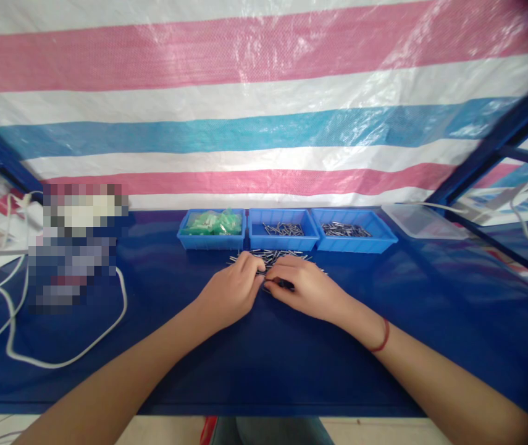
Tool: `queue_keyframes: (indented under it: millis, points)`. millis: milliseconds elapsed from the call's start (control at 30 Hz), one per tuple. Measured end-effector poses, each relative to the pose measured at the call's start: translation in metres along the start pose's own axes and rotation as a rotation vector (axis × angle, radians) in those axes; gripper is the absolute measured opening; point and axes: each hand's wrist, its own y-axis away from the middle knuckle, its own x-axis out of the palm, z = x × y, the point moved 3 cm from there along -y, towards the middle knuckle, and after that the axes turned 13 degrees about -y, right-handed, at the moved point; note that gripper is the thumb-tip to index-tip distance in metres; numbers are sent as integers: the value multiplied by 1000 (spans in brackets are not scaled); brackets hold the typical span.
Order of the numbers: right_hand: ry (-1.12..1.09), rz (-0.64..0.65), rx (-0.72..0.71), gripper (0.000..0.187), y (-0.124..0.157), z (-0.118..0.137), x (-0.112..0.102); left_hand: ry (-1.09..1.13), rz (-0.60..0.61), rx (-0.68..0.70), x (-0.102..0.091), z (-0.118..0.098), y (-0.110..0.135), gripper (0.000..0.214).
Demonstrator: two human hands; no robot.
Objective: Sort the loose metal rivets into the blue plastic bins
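Observation:
Over the blue tabletop my two hands meet fingertip to fingertip. My left hand (233,287) is closed, thumb pressed to the bent index finger. My right hand (310,285) is closed in a pinch, with a dark gap between its thumb and fingers. What the fingertips hold is too small and hidden to make out. Just behind them lies a loose pile of thin metal pins (275,255), partly covered by both hands. Similar pins fill part of the middle blue bin (257,243) and the right blue bin (386,240). Green-and-clear plastic bags (212,223) sit in the left blue bin (187,243).
A clear plastic lid or tray (423,222) lies at the back right. White cables (122,303) loop across the left side, near a blurred-out patch. Behind the table hangs a striped plastic sheet (245,136), between blue metal frame posts (490,139).

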Motion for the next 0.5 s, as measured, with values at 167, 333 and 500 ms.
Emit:
queue_keyframes:
  millis: [167, 333, 500]
  points:
    - [-209, -197, 22, 15, -1, 3, -8, 559, -162, -243, 3, 9, -4, 23]
    - [-293, -261, 61, 14, 0, 4, -8, 725, -82, -286, 5, 10, -6, 23]
    - [-298, -239, 79, 18, -1, 4, -6, 763, -115, -282, 2, 9, -6, 21]
